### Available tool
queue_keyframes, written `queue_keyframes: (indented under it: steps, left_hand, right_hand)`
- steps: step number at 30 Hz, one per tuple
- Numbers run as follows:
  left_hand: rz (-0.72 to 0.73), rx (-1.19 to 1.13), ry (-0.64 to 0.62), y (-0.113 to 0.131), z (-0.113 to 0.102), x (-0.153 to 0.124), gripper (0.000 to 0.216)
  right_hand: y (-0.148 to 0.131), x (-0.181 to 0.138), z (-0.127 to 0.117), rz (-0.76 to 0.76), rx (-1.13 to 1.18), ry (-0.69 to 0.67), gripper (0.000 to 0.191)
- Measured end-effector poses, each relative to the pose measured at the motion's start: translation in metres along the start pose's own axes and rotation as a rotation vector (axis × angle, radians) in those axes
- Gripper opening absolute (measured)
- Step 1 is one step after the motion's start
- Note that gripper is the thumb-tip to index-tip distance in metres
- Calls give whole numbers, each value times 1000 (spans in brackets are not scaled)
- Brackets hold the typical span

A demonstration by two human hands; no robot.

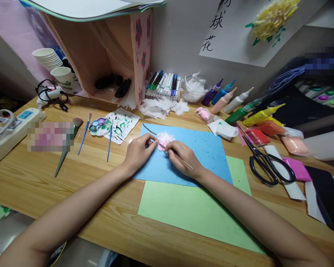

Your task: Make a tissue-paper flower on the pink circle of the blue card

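Note:
A fluffy white-and-pink flower lies on a blue sheet, close to its far edge. Thumb and index finger of my left hand are closed at the flower's left side, pinching its pink lower edge. My right hand grips a thin wooden stick like a pencil, with the front end at the flower's lower right. The stick's tip is partly hidden by the fingers. A dark curved stem line runs on the blue sheet to the upper left of the flower.
Under the blue sheet lies a green sheet. Black-handled scissors and several clay packets are at right, paint bottles behind. To the left are brushes, a paint palette and a power strip.

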State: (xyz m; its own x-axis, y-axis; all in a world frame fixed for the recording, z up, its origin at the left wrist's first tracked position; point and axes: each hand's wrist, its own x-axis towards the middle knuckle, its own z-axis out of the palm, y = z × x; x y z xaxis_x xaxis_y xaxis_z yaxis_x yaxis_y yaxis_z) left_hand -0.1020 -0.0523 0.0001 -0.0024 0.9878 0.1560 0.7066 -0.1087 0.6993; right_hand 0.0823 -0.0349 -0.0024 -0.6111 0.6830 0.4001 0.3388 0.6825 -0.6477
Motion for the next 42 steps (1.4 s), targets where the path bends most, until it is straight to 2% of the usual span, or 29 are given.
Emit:
queue_keyframes:
  steps: [10,14,18,22,25,32,42]
  left_hand:
    - [-35,-32,-13,0,0,1,21]
    - [-49,-31,-7,1,0,1,21]
    - [-58,-19,0,1,0,2,20]
    - [-75,-7,13,1,-1,2,20]
    - [-91,6,8,2,-1,2,19]
    - [-72,63,11,2,0,1,19]
    - [-67,85,16,2,0,1,19]
  right_hand:
    - [-1,6,1,93,22,-5,14]
    - [-8,23,-4,160,62,-74,18]
    - [-12,50,-5,311,106,-117,24]
    - [-4,72,2,418,95,-48,24]
    - [5,77,7,467,131,29,23]
    - [4,55,2,271,214,83,23]
    - [4,48,4,143,41,18,21]
